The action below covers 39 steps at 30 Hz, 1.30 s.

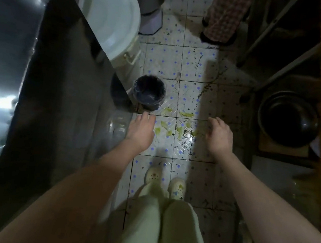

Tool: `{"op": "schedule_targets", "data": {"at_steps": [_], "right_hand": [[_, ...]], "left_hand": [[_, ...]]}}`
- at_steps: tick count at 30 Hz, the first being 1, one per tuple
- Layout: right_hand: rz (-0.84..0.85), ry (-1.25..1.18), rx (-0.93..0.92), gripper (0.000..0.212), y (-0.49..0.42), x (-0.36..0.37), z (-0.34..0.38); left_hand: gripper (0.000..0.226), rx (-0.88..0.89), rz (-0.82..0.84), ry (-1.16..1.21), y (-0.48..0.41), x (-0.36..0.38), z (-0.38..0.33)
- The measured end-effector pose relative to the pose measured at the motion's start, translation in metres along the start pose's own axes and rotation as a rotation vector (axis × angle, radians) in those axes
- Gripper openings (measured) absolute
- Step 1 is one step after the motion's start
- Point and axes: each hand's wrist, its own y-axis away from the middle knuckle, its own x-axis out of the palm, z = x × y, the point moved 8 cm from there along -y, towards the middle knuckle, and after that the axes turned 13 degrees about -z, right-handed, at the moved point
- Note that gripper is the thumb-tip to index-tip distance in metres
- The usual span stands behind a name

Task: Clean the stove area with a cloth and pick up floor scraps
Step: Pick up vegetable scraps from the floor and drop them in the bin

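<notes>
1. Scraps – a scatter of yellow-green bits – lie on the tiled floor, on the tiles just ahead of the person's feet and just past a small dark bin, on its near right side.
2. Left hand is stretched out palm down over the floor, fingers straight-ish and close together, holding nothing. In the view its fingertips sit right below the bin's base, with the scraps just to its right.
3. Right hand is out the same way, palm down, fingers relaxed and slightly curled, nothing in it. It hangs to the right of the scraps, so the bits show between the two hands.
4. Dark counter runs along the floor's left edge, and the bin stands at its corner. A white lidded bucket stands further along, partly under the counter edge.
5. Black round pot sits low by the right edge of the floor, in shadow.
6. Pale clogs and pale trousers show at the bottom – at the far edge there's another person's checked trouser legs.
</notes>
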Motion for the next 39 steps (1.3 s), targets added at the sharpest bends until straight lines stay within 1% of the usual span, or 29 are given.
{"op": "schedule_targets", "data": {"at_steps": [3,9,12,14,17,20,23,28,30,32,35,39], "right_hand": [[0.023,0.003,-0.026,0.049,-0.021,0.049,-0.008],[0.048,0.037,-0.091,0.049,-0.063,0.171,-0.038],[0.028,0.044,-0.130,0.046,-0.085,0.229,-0.053],[0.030,0.024,-0.125,0.047,-0.098,0.269,-0.062],[-0.015,-0.028,-0.105,0.050,-0.120,0.321,-0.079],[-0.037,-0.053,-0.124,0.055,-0.138,0.365,-0.088],[-0.063,-0.043,-0.175,0.055,-0.159,0.404,-0.097],[-0.111,-0.060,-0.214,0.052,-0.188,0.462,-0.113],[-0.143,-0.081,-0.240,0.051,-0.200,0.483,-0.113],[-0.145,-0.085,-0.276,0.050,-0.210,0.500,-0.108],[-0.119,-0.071,-0.334,0.049,-0.217,0.511,-0.101],[-0.140,-0.123,-0.257,0.047,-0.214,0.500,-0.114]], "left_hand": [[0.043,-0.019,0.002,-0.003,-0.021,0.042,0.007],[0.045,-0.005,0.025,-0.034,-0.056,0.168,0.027],[0.044,0.002,0.032,-0.052,-0.074,0.234,0.037],[0.043,-0.033,0.032,-0.037,-0.087,0.277,0.049],[0.043,-0.067,0.034,-0.015,-0.102,0.341,0.063],[0.042,-0.053,0.031,-0.021,-0.110,0.393,0.072],[0.042,-0.044,-0.009,-0.037,-0.125,0.438,0.085],[0.043,-0.087,-0.058,-0.060,-0.148,0.503,0.113],[0.045,-0.093,-0.092,-0.060,-0.156,0.525,0.122],[0.047,-0.103,-0.091,-0.063,-0.161,0.542,0.131],[0.046,-0.140,-0.088,-0.090,-0.161,0.550,0.149],[0.045,-0.215,-0.080,-0.054,-0.158,0.543,0.158]]}}
